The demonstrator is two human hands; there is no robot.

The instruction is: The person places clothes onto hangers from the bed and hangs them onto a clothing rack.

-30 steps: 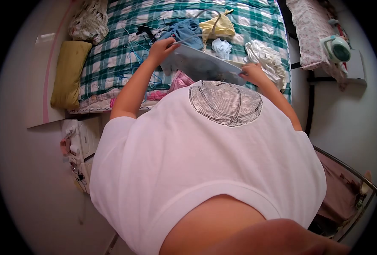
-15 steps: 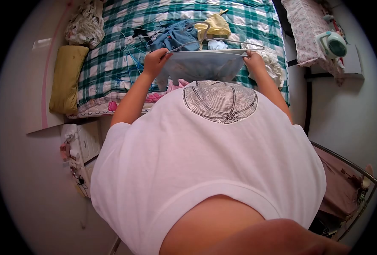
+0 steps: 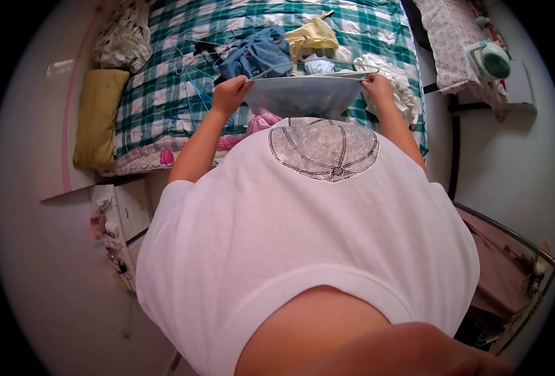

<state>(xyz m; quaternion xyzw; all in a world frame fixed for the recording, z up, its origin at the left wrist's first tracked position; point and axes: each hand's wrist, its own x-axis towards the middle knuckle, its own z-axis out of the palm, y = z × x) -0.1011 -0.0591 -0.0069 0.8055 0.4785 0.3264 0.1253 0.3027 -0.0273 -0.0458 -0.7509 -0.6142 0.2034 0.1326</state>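
A pale blue garment (image 3: 302, 96) is stretched out between my two hands above the bed, its top edge pulled nearly straight. My left hand (image 3: 232, 93) pinches its left top corner, and my right hand (image 3: 376, 89) pinches the right one. Part of a grey hanger (image 3: 274, 71) shows just behind the top edge near my left hand; the rest of it is hard to make out. The garment's lower part is hidden behind my white shirt. What kind of garment it is I cannot tell.
On the green plaid bed cover (image 3: 190, 25) lie a blue garment (image 3: 255, 53), a yellow garment (image 3: 313, 36), white clothes (image 3: 390, 81) and blue hangers (image 3: 196, 94). An olive pillow (image 3: 101, 119) rests at the left edge. A small fan (image 3: 492, 61) stands at the right.
The grey hanger's hook and arms, visible above the garment before, have dropped mostly out of sight. Both hands keep hold of the garment's corners and have hardly moved.
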